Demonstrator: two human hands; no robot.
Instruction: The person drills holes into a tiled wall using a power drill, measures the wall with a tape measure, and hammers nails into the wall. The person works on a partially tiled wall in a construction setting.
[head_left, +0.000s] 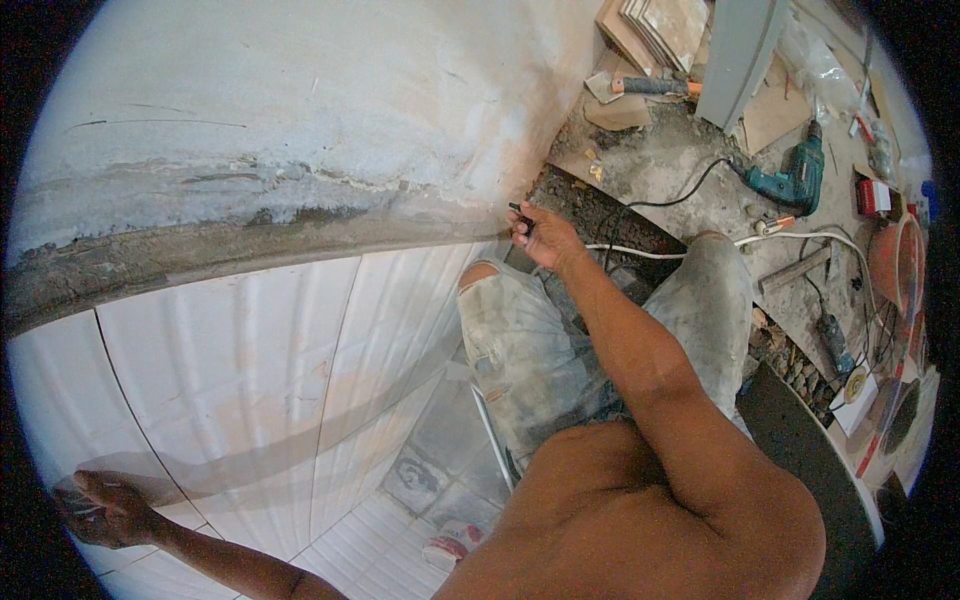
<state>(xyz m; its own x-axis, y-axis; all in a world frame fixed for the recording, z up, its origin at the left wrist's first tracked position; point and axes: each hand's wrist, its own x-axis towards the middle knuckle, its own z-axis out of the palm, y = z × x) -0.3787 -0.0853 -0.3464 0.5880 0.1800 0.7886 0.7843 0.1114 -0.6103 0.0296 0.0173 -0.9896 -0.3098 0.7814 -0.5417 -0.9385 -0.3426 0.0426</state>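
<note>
My right hand (548, 238) is closed on a small black pen-like object (516, 208), its short dark end sticking out past the fingers. This hand is close to the lower edge of the plastered wall (330, 90), above my bent knee. Far to the left, my left hand (112, 512) is curled at the white ribbed wall tiles (225, 350), casting a shadow on them. What its fingers hold, if anything, cannot be made out. A rough grey mortar strip (180, 245) runs between the plaster and the tiles' top edge.
At right a teal power drill (800, 175) lies on a dusty board, its black cord trailing toward me. A hammer (655, 87) and stacked tiles (660, 30) are beyond. Nearer are an angle grinder (835, 343), a white cable (640, 252) and an orange bucket (885, 262).
</note>
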